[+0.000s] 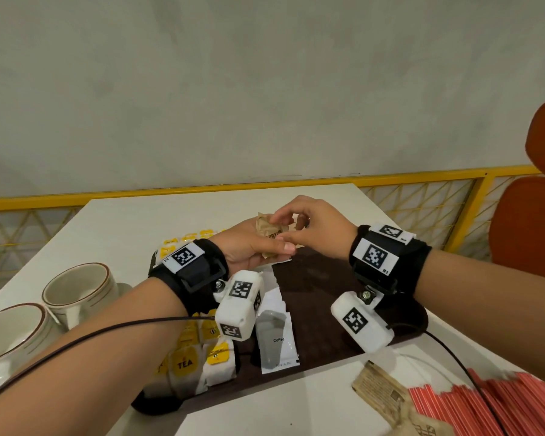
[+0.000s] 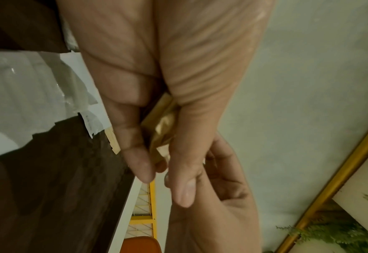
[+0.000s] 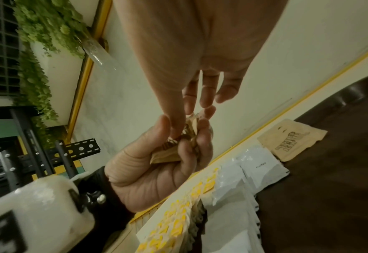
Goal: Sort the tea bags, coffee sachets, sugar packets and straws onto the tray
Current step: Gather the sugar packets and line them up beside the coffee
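Brown paper sugar packets (image 1: 272, 236) sit bunched in the left hand (image 1: 252, 250), its fingers curled round them above the far end of the dark tray (image 1: 321, 309). Meeting it from the other side, the right hand (image 1: 312, 231) pinches the top of the bunch between thumb and forefinger, with the other fingers loosely fanned out; the right wrist view shows that pinch close up (image 3: 185, 131). Down on the tray, one more sugar packet (image 3: 291, 142) lies flat by itself at the far end. Next to it a row of white coffee sachets (image 1: 276, 344) overlaps toward the near edge, the nearest one printed with a cup and the word Coffee. Left of those, tea bags with yellow labels (image 1: 186, 363) stand in a packed row along the tray's left side. The tray rests on a white counter (image 1: 123, 221). Near the front right corner of the counter lies a heap of red straws (image 1: 485, 404), with another brown packet (image 1: 381, 388) just beside them. Two cream cups with brown rims (image 1: 76, 291) stand on the left. A yellow railing (image 1: 202, 187) runs behind the counter, and an orange chair (image 1: 529, 221) stands at the right.
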{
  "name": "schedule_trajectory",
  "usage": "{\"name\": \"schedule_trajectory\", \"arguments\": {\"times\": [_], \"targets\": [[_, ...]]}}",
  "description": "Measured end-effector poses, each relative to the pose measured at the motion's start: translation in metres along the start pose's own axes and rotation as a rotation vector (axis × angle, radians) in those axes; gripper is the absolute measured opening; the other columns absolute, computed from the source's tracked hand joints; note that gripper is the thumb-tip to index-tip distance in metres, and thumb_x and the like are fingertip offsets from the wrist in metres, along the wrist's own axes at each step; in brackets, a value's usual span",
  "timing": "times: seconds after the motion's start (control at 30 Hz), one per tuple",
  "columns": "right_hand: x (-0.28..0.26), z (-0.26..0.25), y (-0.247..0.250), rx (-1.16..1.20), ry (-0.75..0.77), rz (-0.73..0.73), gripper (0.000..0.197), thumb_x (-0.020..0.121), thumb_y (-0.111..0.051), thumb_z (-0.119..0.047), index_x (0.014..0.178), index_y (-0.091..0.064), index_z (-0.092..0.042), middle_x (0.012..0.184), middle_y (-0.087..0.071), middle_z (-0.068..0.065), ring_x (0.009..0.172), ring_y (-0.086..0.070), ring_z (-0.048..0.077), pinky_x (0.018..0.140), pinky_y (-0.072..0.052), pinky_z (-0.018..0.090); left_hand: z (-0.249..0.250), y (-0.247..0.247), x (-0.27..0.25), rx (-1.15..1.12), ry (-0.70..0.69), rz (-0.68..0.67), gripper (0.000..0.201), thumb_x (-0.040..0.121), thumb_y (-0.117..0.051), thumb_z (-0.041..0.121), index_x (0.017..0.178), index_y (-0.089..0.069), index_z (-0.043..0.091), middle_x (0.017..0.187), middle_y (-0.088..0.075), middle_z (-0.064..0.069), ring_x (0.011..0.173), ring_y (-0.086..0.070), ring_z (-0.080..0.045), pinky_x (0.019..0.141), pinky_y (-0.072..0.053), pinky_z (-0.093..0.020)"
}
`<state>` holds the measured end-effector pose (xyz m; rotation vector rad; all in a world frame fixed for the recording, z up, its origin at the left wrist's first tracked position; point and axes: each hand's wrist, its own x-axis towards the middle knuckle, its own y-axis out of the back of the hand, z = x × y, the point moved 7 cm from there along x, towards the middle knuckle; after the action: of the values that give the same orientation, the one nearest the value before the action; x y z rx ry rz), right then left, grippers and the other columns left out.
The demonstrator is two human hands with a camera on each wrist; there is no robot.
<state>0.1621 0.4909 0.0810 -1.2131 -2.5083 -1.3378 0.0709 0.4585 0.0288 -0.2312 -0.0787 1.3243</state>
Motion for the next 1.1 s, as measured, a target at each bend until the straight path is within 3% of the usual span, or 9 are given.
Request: {"name": "schedule_trajectory", "arguments": {"times": [0.17, 0.3, 0.4, 0.47, 0.6, 0.77, 0.93, 1.03, 1.1], "targets": [[0.004, -0.001, 0.0, -0.064, -0.026, -0.073, 0.017, 0.077, -0.077, -0.015, 0.09, -0.068, -0.018, 0.092, -0.055, -0.004, 0.072, -0.05, -0.002, 0.068, -0.042, 0.014, -0.001, -0.002, -0.001, 0.031, 0.048, -0.027, 0.046, 0.064, -0.082, 0.004, 0.104, -0.059, 0.005, 0.087, -0.065, -0.009, 0.076, -0.069, -0.013, 0.068, -0.057, -0.02], [0.003, 0.003, -0.006, -0.055, -0.078, -0.127, 0.017, 0.078, -0.073, -0.01, 0.093, -0.066, -0.015, 0.086, -0.06, -0.01, 0.071, -0.054, -0.003, 0.068, -0.042, 0.015, 0.001, 0.002, 0.002, -0.066, 0.013, -0.019, 0.069, 0.038, -0.096, 0.025, 0.099, -0.065, 0.011, 0.089, -0.067, -0.011, 0.076, -0.069, -0.018, 0.063, -0.057, -0.022], [0.003, 0.011, -0.01, -0.037, -0.136, -0.182, 0.016, 0.078, -0.076, -0.017, 0.089, -0.066, -0.021, 0.103, -0.069, 0.002, 0.093, -0.065, 0.017, 0.084, -0.052, 0.034, 0.003, 0.002, 0.005, -0.044, -0.012, -0.002, 0.071, 0.038, -0.093, 0.045, 0.098, -0.068, 0.017, 0.092, -0.064, -0.011, 0.079, -0.069, -0.02, 0.062, -0.057, -0.021], [0.003, 0.015, -0.007, 0.06, -0.174, -0.167, 0.015, 0.08, -0.075, -0.016, 0.093, -0.068, -0.013, 0.099, -0.07, 0.006, 0.09, -0.065, 0.025, 0.085, -0.052, 0.039, 0.002, 0.004, 0.008, -0.028, -0.015, 0.013, 0.086, 0.038, -0.087, 0.058, 0.108, -0.063, 0.016, 0.09, -0.067, -0.008, 0.08, -0.069, -0.02, 0.062, -0.058, -0.022], [0.001, 0.028, 0.0, 0.402, -0.308, -0.086, 0.007, 0.088, -0.065, -0.006, 0.093, -0.06, -0.007, 0.091, -0.065, 0.007, 0.081, -0.063, 0.02, 0.079, -0.056, 0.04, 0.006, 0.01, 0.013, 0.032, -0.041, 0.106, 0.082, 0.05, -0.071, 0.07, 0.11, -0.062, 0.015, 0.083, -0.068, -0.004, 0.072, -0.065, -0.014, 0.059, -0.056, -0.022], [0.01, 0.063, 0.011, 0.6, -0.521, -0.004, 0.014, 0.093, -0.054, 0.001, 0.09, -0.047, -0.01, 0.103, -0.057, 0.018, 0.093, -0.064, 0.033, 0.072, -0.058, 0.046, 0.024, 0.036, 0.032, 0.378, -0.032, 0.384, 0.029, 0.092, -0.052, 0.049, 0.098, -0.062, 0.023, 0.081, -0.051, 0.002, 0.064, -0.051, -0.011, 0.055, -0.04, -0.023], [0.018, 0.102, 0.01, 0.269, -0.644, -0.156, 0.023, 0.091, -0.054, 0.006, 0.088, -0.052, -0.016, 0.103, -0.053, 0.014, 0.092, -0.063, 0.032, 0.063, -0.059, 0.039, 0.034, 0.032, 0.068, 1.088, 0.017, 0.314, 0.02, 0.095, -0.054, 0.024, 0.11, -0.066, 0.017, 0.101, -0.056, 0.003, 0.069, -0.052, -0.009, 0.055, -0.038, -0.019], [0.021, 0.119, 0.001, 0.141, -0.694, -0.263, 0.024, 0.09, -0.055, 0.007, 0.089, -0.053, -0.017, 0.109, -0.053, 0.017, 0.096, -0.064, 0.037, 0.068, -0.058, 0.04, 0.025, 0.033, 0.09, 1.3, 0.085, 0.245, 0.02, 0.093, -0.058, 0.021, 0.108, -0.068, 0.014, 0.116, -0.062, -0.004, 0.099, -0.058, -0.021, 0.074, -0.04, -0.023], [0.024, 0.124, -0.004, 0.076, -0.695, -0.346, 0.021, 0.09, -0.056, 0.005, 0.1, -0.056, -0.013, 0.11, -0.057, 0.017, 0.098, -0.065, 0.039, 0.079, -0.057, 0.046, 0.019, 0.04, 0.101, 1.364, 0.125, 0.252, 0.019, 0.091, -0.06, 0.024, 0.107, -0.069, 0.017, 0.118, -0.063, -0.004, 0.107, -0.056, -0.022, 0.084, -0.043, -0.028]]}}
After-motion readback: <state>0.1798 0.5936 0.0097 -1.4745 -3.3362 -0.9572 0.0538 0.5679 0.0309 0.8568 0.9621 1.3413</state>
